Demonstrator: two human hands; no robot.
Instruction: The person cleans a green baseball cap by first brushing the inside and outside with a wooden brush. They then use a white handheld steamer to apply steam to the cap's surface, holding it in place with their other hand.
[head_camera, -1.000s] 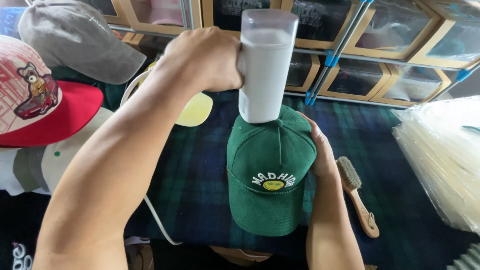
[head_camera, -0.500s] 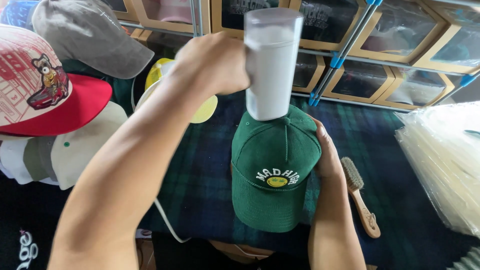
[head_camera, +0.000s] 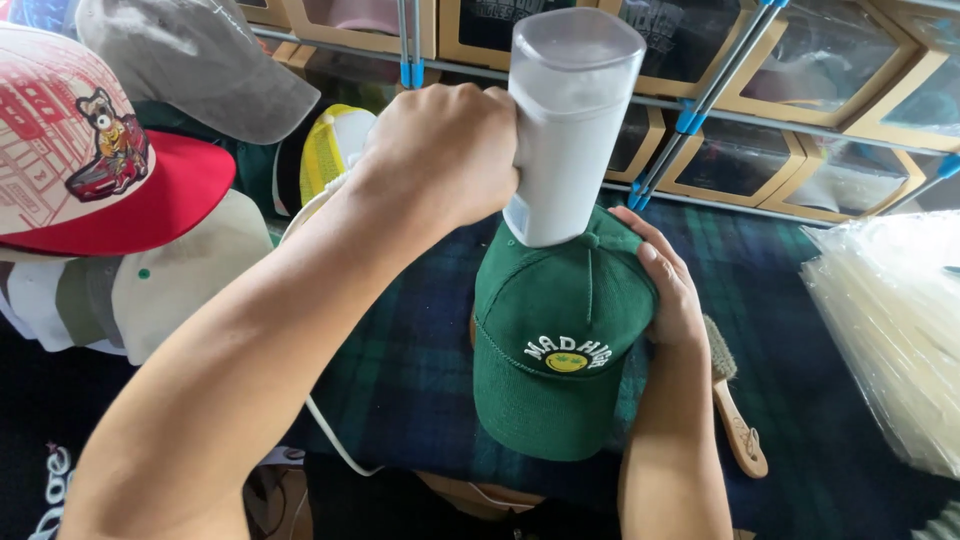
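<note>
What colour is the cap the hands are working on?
The cap is dark green with a small yellow-and-white badge on the front, seen clearly in the head view.

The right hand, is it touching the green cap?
Touching. The head view shows the right hand cupped against the green cap, fingers pressed on its crown.

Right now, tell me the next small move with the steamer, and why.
Probably slide the steamer a little along the crown of the green cap. The left hand presses its lower end on the cap's top near the back, the right hand steadies the side, and the front panel is not under the steamer.
</note>
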